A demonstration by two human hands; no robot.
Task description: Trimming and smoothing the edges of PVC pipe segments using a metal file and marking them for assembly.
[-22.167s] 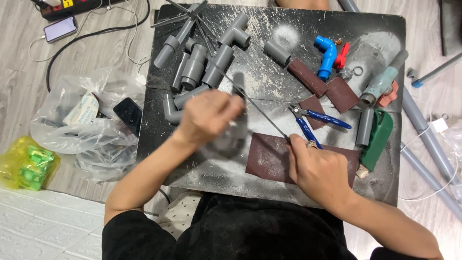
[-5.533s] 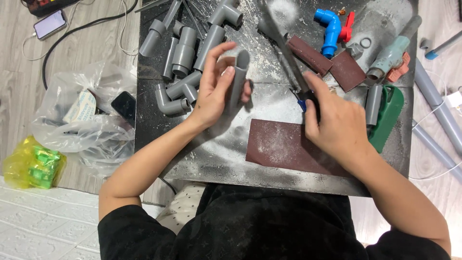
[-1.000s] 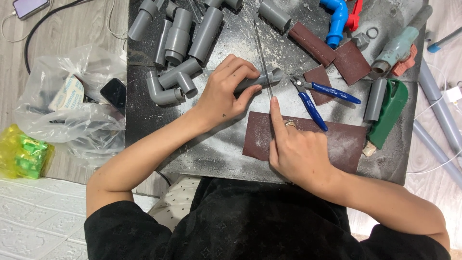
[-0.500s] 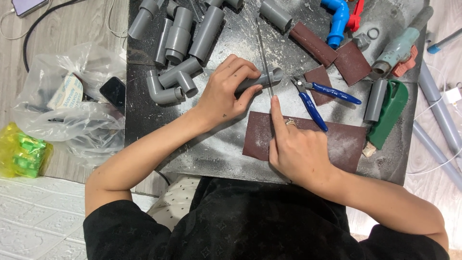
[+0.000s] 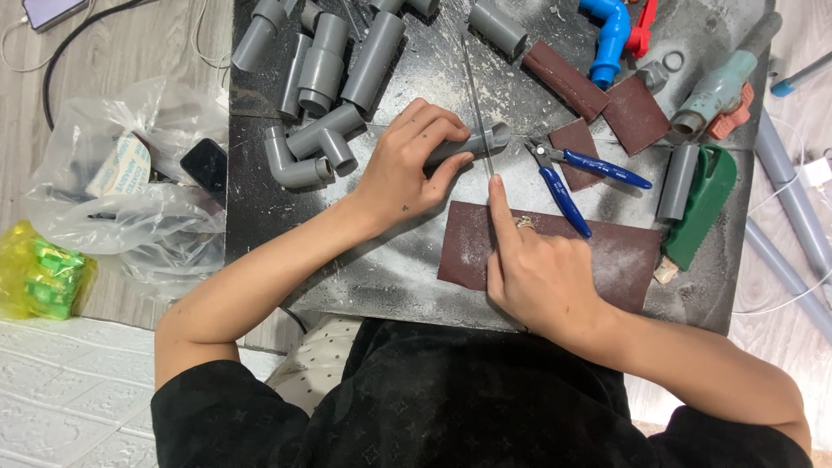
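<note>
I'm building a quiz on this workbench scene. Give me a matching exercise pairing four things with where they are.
Things:
1. grey plastic pipe piece
2. blue-handled pliers
3. blue plastic elbow fitting
4. large brown sandpaper sheet

Places:
A. under the right hand
B. top of the board, beside a red part
C. gripped by the left hand
D. lying free, right of the saw blade

Pairs: 1-C, 2-D, 3-B, 4-A

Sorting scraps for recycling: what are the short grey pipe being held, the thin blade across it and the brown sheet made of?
Grey pipe: matte plastic, probably PVC. Thin blade: shiny, narrow, likely steel. Brown sheet: sandpaper by its gritty, dust-whitened face.
</note>
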